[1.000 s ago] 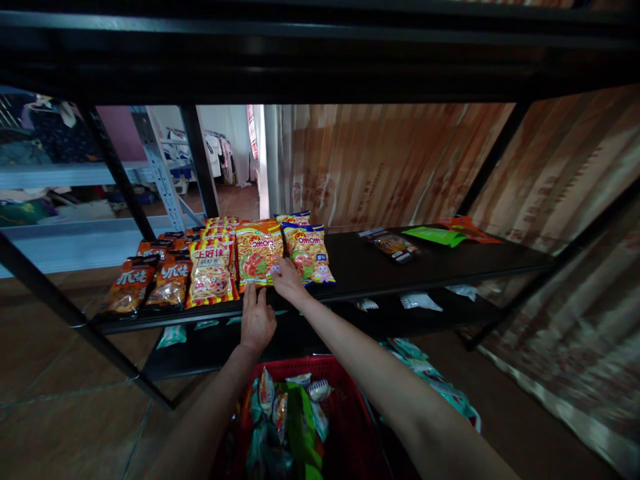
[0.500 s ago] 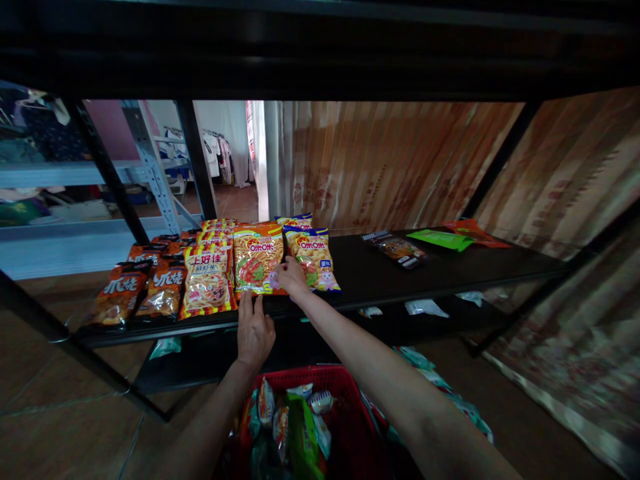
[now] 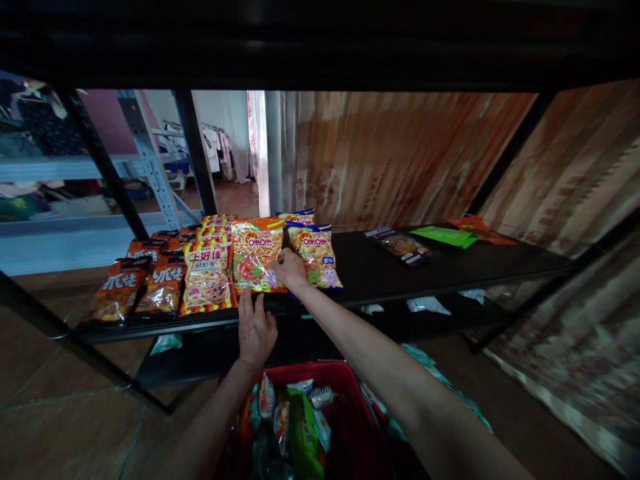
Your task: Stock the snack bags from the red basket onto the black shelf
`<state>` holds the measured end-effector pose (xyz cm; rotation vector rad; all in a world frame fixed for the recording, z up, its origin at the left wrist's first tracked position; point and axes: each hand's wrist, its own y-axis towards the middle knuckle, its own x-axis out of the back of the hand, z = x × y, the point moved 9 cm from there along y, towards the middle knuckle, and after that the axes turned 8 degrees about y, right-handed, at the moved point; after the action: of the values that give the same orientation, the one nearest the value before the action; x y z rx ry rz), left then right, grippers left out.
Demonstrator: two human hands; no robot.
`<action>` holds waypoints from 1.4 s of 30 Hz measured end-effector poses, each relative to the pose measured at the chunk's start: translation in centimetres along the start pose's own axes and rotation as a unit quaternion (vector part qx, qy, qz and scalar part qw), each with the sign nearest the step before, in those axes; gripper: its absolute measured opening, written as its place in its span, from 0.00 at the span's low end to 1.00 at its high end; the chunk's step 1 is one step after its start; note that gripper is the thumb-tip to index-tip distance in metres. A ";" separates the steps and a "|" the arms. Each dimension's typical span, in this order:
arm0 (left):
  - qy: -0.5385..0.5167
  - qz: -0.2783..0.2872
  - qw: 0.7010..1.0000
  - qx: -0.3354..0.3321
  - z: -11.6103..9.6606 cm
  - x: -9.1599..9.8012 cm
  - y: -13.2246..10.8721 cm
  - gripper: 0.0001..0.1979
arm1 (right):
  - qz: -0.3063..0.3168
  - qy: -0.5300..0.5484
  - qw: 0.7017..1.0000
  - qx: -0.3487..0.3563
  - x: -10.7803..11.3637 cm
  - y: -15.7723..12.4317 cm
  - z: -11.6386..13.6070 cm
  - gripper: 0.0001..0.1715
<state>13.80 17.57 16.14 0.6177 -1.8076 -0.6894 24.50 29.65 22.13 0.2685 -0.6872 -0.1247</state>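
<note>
On the middle shelf stands an orange snack bag with a picture of noodle-like sticks on its front. My right hand is closed at the bag's right edge, fingertips bent against it. My left hand lies at the shelf's front edge, fingers stretched up to the bag's bottom seam. Right of the orange bag leans a blue-and-yellow snack bag, with another of its kind behind. To the left is a red-and-yellow prawn cracker bag, heading a row of similar ones.
Dark brown snack bags fill the shelf's left end. Toward the right lie a clear-fronted packet, a green packet and an orange packet. Below me is a red basket holding several packets. Black posts frame the shelf.
My right hand has shifted slightly at the orange bag's right edge. My left hand stays at its bottom. The view has moved a little; the other bags stand as before.
</note>
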 end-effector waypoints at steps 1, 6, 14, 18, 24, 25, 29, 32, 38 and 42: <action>-0.004 -0.001 1.000 0.002 0.1 0.0 0.0 0.18 | -0.004 -0.001 1.000 0.003 0.2 -0.2 0.1 0.08; -0.023 0.003 1.000 0.008 0.6 -0.2 0.1 0.18 | -0.026 -0.013 1.000 -0.009 1.5 -1.3 0.0 0.09; -0.055 0.000 0.998 0.043 2.2 -0.5 1.0 0.16 | -0.064 0.051 0.997 0.010 2.8 -1.6 -0.4 0.06; -0.080 0.008 0.994 0.080 3.0 -0.9 1.7 0.17 | -0.096 0.132 0.986 0.037 4.0 -1.0 -1.0 0.08; -0.139 0.029 0.981 0.129 2.5 -1.0 4.3 0.22 | -0.146 0.175 0.970 0.085 6.2 0.1 -0.9 0.11; -0.156 0.037 0.975 0.157 2.8 -1.1 4.8 0.22 | -0.145 0.178 0.969 0.086 6.2 0.2 -1.0 0.11; -0.208 0.073 0.939 0.265 4.5 -2.1 6.4 0.21 | -0.140 0.189 0.970 0.064 5.5 -0.3 -2.0 0.11; -0.216 0.091 0.931 0.279 4.9 -2.2 7.0 0.19 | -0.119 0.240 0.963 0.038 4.6 -1.0 -2.9 0.11; -0.425 0.164 0.849 0.268 3.0 -0.3 5.3 0.26 | -0.052 0.459 0.887 -0.025 4.7 -3.4 -3.9 0.14; -0.581 0.269 0.705 0.303 0.5 0.3 1.4 0.29 | 0.039 0.503 0.861 -0.062 4.0 -7.0 -3.8 0.20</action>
<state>13.15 18.37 17.19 -0.0955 -3.2772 0.0582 29.77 22.94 19.78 0.1455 0.3573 0.0582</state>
